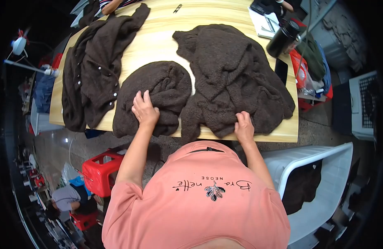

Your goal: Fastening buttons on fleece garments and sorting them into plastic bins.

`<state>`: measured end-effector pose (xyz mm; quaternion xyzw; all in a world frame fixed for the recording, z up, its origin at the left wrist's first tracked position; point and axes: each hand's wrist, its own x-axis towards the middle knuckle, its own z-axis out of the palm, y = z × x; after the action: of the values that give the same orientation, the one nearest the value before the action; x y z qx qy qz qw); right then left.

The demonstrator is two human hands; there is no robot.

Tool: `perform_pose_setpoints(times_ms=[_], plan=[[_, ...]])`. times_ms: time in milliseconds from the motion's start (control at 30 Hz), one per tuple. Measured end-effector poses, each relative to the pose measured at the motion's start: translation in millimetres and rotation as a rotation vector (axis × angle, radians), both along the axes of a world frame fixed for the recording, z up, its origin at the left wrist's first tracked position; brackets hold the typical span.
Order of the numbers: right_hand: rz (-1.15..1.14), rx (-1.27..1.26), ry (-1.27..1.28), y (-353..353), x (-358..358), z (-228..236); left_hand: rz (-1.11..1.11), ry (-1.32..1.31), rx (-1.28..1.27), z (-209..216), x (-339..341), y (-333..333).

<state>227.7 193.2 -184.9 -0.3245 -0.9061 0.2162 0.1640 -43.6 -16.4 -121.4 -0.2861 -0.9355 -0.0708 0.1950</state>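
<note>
A bunched dark brown knit garment (170, 79) lies at the middle of the near table edge. My left hand (145, 111) rests on top of it, fingers spread and thumb apart. To the right spreads a larger, rumpled brown knit garment (224, 62), its folds hiding its shape. Bent over its near edge, my right hand (244, 128) has its fingers closed on the fabric. On the left lies a brown buttoned cardigan (98, 62) with small pale buttons, one sleeve stretched toward the far side; neither hand touches it.
The wooden table (158, 39) holds small thread snips (177, 8), a black flask (284, 38), a phone (281, 71) and a notebook (264, 23). Co-workers' arms (111, 6) show at the far side. A white bin (311, 216) with dark cloth stands right, a red stool (101, 172) left.
</note>
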Motion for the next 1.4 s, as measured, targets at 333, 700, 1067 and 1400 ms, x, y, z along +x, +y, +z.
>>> perform_pose_setpoints(times_ms=[333, 700, 1067, 1400], plan=[[0.183, -0.876, 0.367, 13, -32, 93, -0.951, -0.237, 0.642, 146, 87, 130], [-0.427, -1.345, 0.858, 67, -5, 25, -0.528, -0.354, 0.358, 27, 71, 51], [0.291, -0.184, -0.140, 56, -25, 96, 0.280, -0.387, 0.633, -57, -17, -15], [0.110, -0.410, 0.059, 57, 1, 73, 0.233, -0.220, 1.190, 133, -145, -3]])
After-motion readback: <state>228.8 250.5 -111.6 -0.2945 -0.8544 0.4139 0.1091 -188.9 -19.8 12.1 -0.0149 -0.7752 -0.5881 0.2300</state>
